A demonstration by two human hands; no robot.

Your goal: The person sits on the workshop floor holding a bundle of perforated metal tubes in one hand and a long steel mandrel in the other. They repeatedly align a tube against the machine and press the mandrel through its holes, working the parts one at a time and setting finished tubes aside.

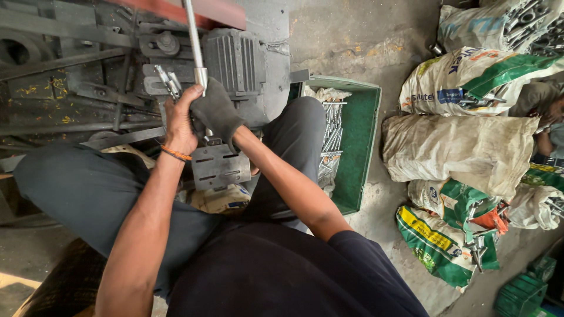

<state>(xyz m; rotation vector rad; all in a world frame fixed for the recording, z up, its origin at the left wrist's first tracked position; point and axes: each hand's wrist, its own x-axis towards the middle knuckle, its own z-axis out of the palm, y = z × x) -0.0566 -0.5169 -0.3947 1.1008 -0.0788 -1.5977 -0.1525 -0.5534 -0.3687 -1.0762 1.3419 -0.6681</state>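
Both hands clench one steel rod [194,41]: the bare left hand [179,120] beside the gloved right hand [216,111], steadying it upright over the machine [235,58].

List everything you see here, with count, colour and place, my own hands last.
metal rod: one, silver, upright at top centre before the machine.
machine: one, dark grey, top left.
crate: one, green, right of the knee, holding silver bolts.
sacks: several, white and green, on the right floor; some show metal parts.
small crate: one, green, bottom right corner.
wristband: one, orange, left wrist.
left hand: bare, beside the rod.
right hand: dark glove, grip closed on the rod.
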